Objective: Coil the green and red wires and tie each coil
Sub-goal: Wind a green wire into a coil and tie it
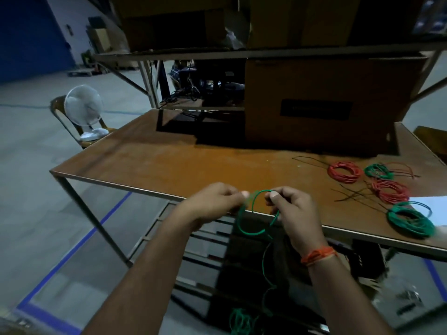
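Each grip, left hand (215, 201) and right hand (292, 211), pinches a green wire (251, 232) loop (finished coils (411, 221) lie on the table (193, 165)).

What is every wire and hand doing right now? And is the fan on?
Left hand: pinching the green wire.
Right hand: pinching the green wire's loop.
Green wire: one loop formed, the rest hanging down.
Red coils: two wound, lying on the table.
Green coils: two wound, lying on the table.
Fan: upright on a chair; spinning or not, cannot tell.
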Demonstrator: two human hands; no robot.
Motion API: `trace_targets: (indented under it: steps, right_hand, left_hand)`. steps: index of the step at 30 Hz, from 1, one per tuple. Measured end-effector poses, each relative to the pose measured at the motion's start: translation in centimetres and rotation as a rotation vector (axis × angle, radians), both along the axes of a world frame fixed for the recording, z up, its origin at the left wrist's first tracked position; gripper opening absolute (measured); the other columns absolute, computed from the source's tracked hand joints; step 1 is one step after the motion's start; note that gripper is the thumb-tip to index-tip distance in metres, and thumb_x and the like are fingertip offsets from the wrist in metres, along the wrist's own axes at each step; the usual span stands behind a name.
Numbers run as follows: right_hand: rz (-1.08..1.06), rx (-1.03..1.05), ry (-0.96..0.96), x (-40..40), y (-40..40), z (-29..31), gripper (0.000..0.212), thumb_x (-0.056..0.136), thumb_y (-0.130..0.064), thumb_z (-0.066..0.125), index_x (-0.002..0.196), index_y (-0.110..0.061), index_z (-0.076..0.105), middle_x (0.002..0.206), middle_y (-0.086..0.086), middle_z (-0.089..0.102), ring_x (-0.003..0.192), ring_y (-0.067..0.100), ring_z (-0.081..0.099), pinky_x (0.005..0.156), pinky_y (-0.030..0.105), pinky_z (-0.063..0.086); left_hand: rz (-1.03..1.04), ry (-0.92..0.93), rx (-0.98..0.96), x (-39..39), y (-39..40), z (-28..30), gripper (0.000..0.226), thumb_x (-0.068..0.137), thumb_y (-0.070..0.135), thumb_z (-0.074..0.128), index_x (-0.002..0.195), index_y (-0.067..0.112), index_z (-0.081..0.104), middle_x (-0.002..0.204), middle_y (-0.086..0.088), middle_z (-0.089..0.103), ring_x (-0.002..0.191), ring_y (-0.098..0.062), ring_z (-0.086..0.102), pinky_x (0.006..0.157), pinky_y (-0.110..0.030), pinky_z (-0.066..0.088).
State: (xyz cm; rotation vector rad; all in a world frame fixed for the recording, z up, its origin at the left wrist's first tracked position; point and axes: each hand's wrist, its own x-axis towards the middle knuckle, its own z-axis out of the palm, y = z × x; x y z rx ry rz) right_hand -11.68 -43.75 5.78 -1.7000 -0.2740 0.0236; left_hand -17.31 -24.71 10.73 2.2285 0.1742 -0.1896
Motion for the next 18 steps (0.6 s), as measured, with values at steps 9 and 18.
trace_targets:
  steps: [9,18]
  right_hand:
    - [-0.110,0.257,0.332,-1.7,0.1,0.9,0.013,0.081,0.002,0.061,0.069,0.006,0.062,0.059,0.017,0.051,0.042,0.018,0.045,0.043,0.021,0.034]
    - [-0.035,0.226,0.247,-2.7,0.9,-0.2,0.020,0.088,-0.024,0.067,0.077,-0.007,0.064,0.070,0.012,0.056,0.059,0.019,0.055,0.052,0.025,0.043]
  left_hand:
    - [0.165,0.029,-0.627,-4.8,-3.4,-0.3,0.056,0.104,0.058,0.034,0.116,0.011,0.063,0.101,-0.012,0.077,0.083,-0.020,0.071,0.078,-0.035,0.051]
    - [0.415,-0.146,-0.945,-5.0,-2.3,-0.5,0.020,0.108,0.005,0.040,0.124,0.005,0.051,0.074,-0.008,0.075,0.064,-0.011,0.071,0.054,-0.020,0.052]
